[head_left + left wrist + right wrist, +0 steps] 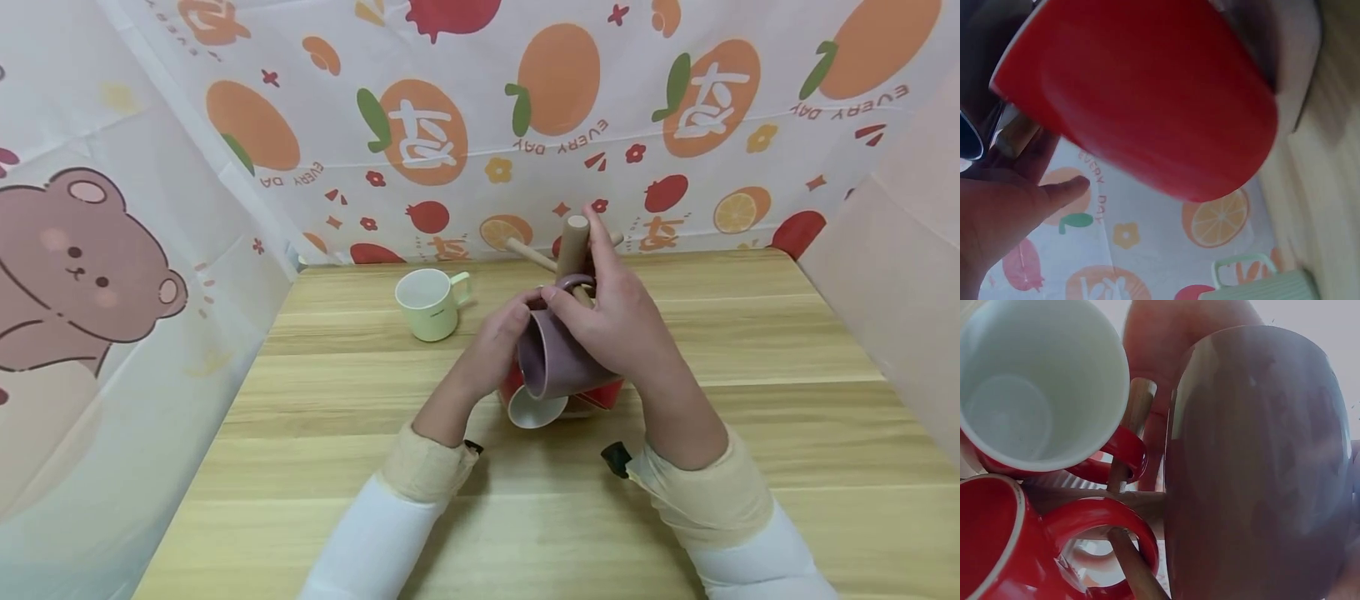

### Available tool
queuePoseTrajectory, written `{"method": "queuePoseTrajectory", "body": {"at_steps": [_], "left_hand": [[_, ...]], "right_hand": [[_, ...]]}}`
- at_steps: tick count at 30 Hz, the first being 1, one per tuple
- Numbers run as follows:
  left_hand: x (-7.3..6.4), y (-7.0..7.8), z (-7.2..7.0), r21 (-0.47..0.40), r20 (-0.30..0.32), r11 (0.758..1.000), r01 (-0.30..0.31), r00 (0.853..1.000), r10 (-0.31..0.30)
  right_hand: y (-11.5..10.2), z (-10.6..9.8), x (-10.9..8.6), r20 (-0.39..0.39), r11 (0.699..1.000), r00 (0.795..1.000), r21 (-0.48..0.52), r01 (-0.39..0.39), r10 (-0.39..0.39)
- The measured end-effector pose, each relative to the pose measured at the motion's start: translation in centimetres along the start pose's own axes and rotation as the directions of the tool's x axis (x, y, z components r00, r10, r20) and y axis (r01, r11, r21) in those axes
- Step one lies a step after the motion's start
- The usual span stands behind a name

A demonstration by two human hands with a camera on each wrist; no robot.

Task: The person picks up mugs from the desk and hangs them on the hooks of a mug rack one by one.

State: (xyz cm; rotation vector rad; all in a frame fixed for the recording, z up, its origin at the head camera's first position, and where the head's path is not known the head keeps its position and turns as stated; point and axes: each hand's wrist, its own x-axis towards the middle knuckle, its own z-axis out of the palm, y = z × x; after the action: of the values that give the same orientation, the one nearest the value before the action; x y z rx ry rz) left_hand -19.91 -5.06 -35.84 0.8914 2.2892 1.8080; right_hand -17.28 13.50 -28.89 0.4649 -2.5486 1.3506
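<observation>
A purple mug (570, 358) lies tilted on its side high on a wooden mug rack (575, 246), its mouth toward the left. My right hand (626, 312) grips it, thumb by the handle and fingers extended beside the rack's post. The handle loops about a peg (581, 296). My left hand (491, 346) is at the mug's rim; its fingers bend around a rack peg (1017, 134), partly hidden. Below hangs a red mug (1147, 94) with a white inside (1041, 394). Another red mug (1004, 550) hangs beside it in the right wrist view.
A pale green mug (429, 304) stands upright on the wooden table (337, 467), left of the rack, its handle to the right. Bare pegs (531, 254) stick out toward the back. A fruit-print cloth (480, 192) hangs behind the table.
</observation>
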Motion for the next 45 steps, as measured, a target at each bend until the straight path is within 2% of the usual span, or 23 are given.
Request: {"method": "queuePoseTrajectory", "body": {"at_steps": [3, 7, 11, 20, 30, 34, 37, 42, 45], "left_hand": [[0.8, 0.3, -0.3, -0.022, 0.038, 1.000, -0.013, 0.999, 0.014], [1.6, 0.4, -0.5, -0.047, 0.112, 0.999, 0.018, 0.994, -0.013], [1.9, 0.2, -0.4, -0.068, 0.151, 0.997, 0.047, 0.988, -0.036], [1.7, 0.1, -0.4, -0.031, 0.122, 0.998, 0.049, 0.991, -0.045], [1.1, 0.5, -0.2, -0.054, 0.118, 0.998, 0.045, 0.992, -0.039], [0.7, 0.7, -0.2, -0.057, 0.107, 0.996, 0.073, 0.992, -0.066], [0.2, 0.8, -0.2, -0.019, 0.084, 0.996, 0.083, 0.993, -0.082], [-0.5, 1.0, -0.2, 0.086, 0.039, 0.994, 0.062, 0.997, -0.065], [-0.8, 1.1, -0.1, 0.101, 0.021, 0.993, 0.059, 0.998, -0.062]], "right_hand": [[0.1, 0.0, 0.0, -0.004, 1.000, 1.000, -0.006, -0.001, 0.001], [0.1, 0.0, 0.0, -0.004, 1.000, 1.000, -0.002, 0.003, -0.003], [0.2, 0.0, 0.0, 0.005, 1.000, 1.000, 0.006, 0.009, -0.009], [0.3, 0.0, 0.1, 0.027, 0.999, 0.999, 0.013, 0.037, -0.037], [0.8, -0.6, 0.4, 0.085, 0.995, 0.993, 0.059, 0.079, -0.083], [1.1, -0.7, 0.9, 0.122, 0.983, 0.980, 0.121, 0.140, -0.155], [1.4, -0.8, 1.3, 0.161, 0.971, 0.966, 0.160, 0.177, -0.202], [2.1, -1.1, 2.2, 0.237, 0.942, 0.932, 0.259, 0.212, -0.275], [2.3, -1.4, 2.7, 0.277, 0.923, 0.908, 0.314, 0.224, -0.314]]}}
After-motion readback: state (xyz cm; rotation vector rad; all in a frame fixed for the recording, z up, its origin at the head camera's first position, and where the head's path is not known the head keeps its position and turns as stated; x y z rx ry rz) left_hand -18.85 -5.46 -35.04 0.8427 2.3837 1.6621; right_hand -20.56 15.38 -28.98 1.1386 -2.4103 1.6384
